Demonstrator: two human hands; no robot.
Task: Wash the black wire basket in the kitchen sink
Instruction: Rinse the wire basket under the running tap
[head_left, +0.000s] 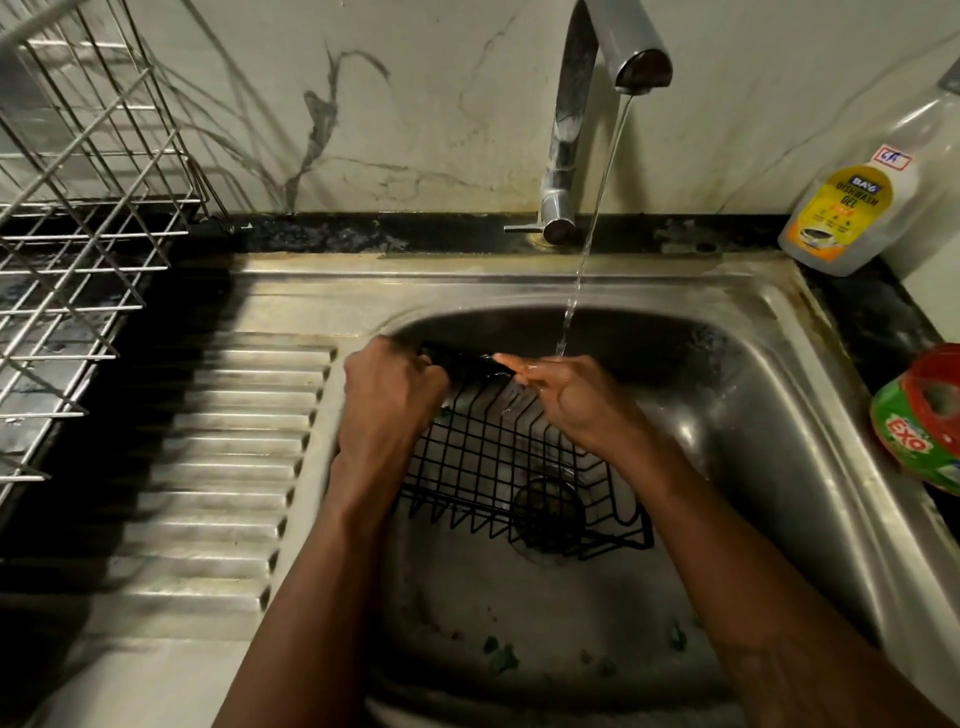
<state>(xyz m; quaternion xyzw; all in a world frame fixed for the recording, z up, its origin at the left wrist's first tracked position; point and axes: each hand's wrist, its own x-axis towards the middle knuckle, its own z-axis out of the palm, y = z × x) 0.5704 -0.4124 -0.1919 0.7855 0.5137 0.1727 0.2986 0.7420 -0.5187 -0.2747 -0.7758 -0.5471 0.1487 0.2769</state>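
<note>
In basin: black wire basket (498, 467) tilted inside stainless steel sink (769, 395), above round drain (548, 512).
Behind basin: chrome tap (566, 156) on back rim.
Left: ribbed steel drainboard (223, 441), silver wire dish rack (78, 234) beyond.
Right: clear dishwash gel bottle (852, 208) behind round green-and-red soap tub (919, 421).

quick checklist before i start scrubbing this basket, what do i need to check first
1. Water running: ok, the tap pours a stream onto the right hand.
2. Hold on the black wire basket: ok, the left hand grips its upper edge.
3. Basket inside the sink: ok, it sits tilted over the basin.
4. Soap nearby: ok, the dishwash gel bottle stands on the counter to the right.
5. Drain clear: cannot tell, basket wires cross it, and green scraps lie on the sink floor.
</note>
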